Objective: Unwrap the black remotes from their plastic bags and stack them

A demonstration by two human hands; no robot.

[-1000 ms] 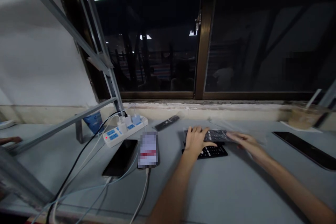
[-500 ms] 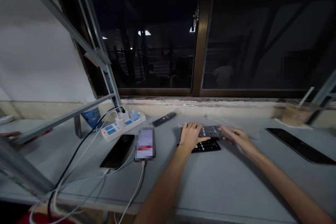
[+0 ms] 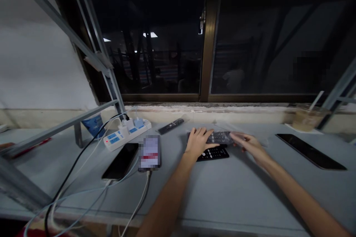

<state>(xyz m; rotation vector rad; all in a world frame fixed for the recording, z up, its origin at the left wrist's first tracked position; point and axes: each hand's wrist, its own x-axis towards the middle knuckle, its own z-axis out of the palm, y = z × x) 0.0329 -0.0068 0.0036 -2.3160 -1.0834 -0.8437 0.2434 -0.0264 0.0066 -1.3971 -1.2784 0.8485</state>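
No words or numbers can be read. The marks on the wrapped remote (image 3: 222,137) and the bare remote (image 3: 218,153) are too tiny, and the phone screen (image 3: 150,151) is blurry.

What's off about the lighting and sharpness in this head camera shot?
Head view: dim overall; ceiling lights reflect in the dark window; a soft shadow lies beside the right forearm; the right hand looks slightly blurred; the smartphone screen is pixelated.

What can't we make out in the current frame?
All head view:
- Wrapped remote's left part: under the left hand.
- Lower remote's far side: behind the wrapped remote.
- Right hand's exact fingertip contact: blurred.
- Phone screen text: pixelated.
- Another person's arm: cut off by left edge.
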